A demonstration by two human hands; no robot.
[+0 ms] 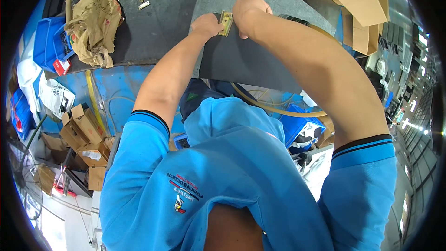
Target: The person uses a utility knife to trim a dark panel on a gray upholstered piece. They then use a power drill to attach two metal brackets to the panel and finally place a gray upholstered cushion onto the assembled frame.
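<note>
Plate, gold-coloured (226, 22), sits between left hand (207, 24) and right hand (250, 13).

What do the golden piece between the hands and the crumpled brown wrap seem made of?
Golden piece between the left hand and right hand: probably metal, glossy, from its yellow sheen; solid brass or plating, unclear. Crumpled brown wrap: likely paper, matte, from its sharp creases.

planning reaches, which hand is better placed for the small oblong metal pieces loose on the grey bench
Probably the left hand: it is nearer those metal pieces, while the right hand lies beyond the gold-coloured rectangular metal plate.
</note>
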